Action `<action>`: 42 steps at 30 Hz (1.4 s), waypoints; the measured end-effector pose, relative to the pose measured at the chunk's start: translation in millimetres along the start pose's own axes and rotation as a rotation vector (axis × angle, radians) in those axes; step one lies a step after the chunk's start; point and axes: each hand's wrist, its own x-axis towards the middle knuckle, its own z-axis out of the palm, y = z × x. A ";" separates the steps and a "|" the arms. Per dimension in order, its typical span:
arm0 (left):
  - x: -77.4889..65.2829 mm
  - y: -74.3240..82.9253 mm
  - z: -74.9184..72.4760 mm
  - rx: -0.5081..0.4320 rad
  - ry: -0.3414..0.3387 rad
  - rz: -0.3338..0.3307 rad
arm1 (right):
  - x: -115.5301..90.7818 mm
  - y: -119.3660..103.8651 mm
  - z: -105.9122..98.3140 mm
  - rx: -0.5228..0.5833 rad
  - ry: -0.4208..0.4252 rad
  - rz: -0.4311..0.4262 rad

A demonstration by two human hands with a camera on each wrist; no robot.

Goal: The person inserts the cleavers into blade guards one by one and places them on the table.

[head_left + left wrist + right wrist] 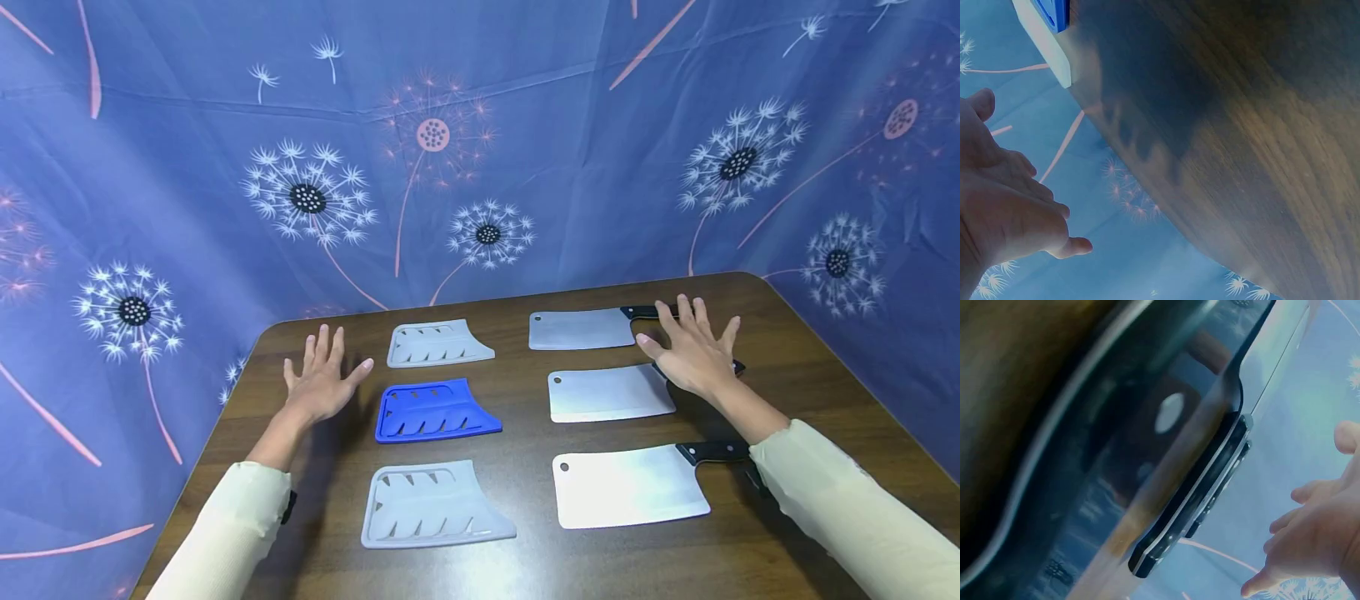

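Note:
My left hand (321, 385), fingers spread, hovers over the table left of three blade covers and holds nothing. The covers are a white one (431, 343) at the back, a blue one (435, 410) in the middle and a white one (431, 504) in front. On the right lie three cleavers with black handles: the far cleaver (581, 329), the middle cleaver (609, 393) and the near cleaver (630, 487). My right hand (693, 350), also spread and holding nothing, is above the far and middle cleavers' handles and partly hides them. In the right wrist view, cleaver handles (1191, 494) show beside the hand.
Everything lies on a brown wooden table (525, 575) with rounded back corners. A blue cloth with a dandelion print (570, 167) hangs close behind it and along its sides. The blades all point left, toward the covers.

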 end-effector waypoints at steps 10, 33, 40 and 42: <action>2.8 5.7 0.1 -0.026 -0.005 -0.008 | 8.6 -6.3 -0.4 -0.004 -0.032 -0.005; 20.2 21.7 -6.2 -0.036 0.056 0.034 | 29.0 -13.6 -3.9 0.015 -0.051 0.012; 25.9 25.6 -7.6 -0.038 0.064 0.070 | 37.9 -11.5 -4.1 0.010 -0.080 0.015; 27.6 27.2 -7.4 -0.036 0.068 0.084 | 40.3 -10.9 -4.0 0.018 -0.089 0.023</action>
